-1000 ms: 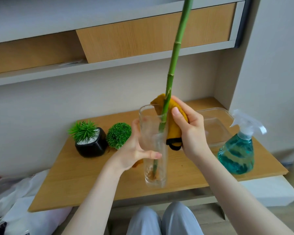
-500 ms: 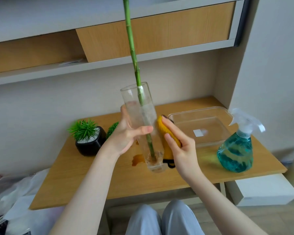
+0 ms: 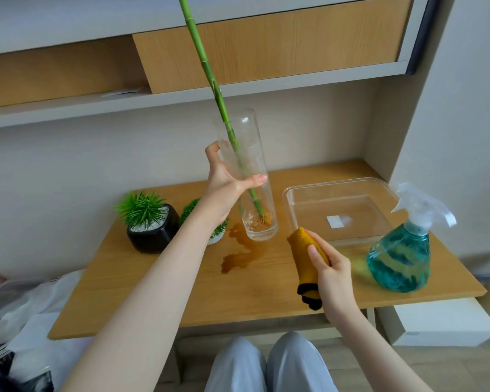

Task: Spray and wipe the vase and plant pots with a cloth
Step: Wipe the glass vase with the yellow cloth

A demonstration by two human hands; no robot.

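Left hand (image 3: pixel 224 182) fingers wrap glass vase (image 3: pixel 248 176), long axis near-upright, stem (image 3: pixel 210 77) leaning far-left; right hand (image 3: pixel 333 274) fingers curled round cloth (image 3: pixel 304 253).

Clear glass vase (image 3: pixel 248 176) with green stalk, tilted, mid-table; folded mustard cloth (image 3: pixel 307 260) near right; black pot (image 3: pixel 152 232) left.

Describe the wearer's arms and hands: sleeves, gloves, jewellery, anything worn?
Both forearms are bare as far as the frame shows: no sleeves in view. The left hand and right hand have no gloves, rings, watch or bracelets. Fingernails look short and unpainted. The only clothing in view is light grey-blue trousers at the bottom edge.
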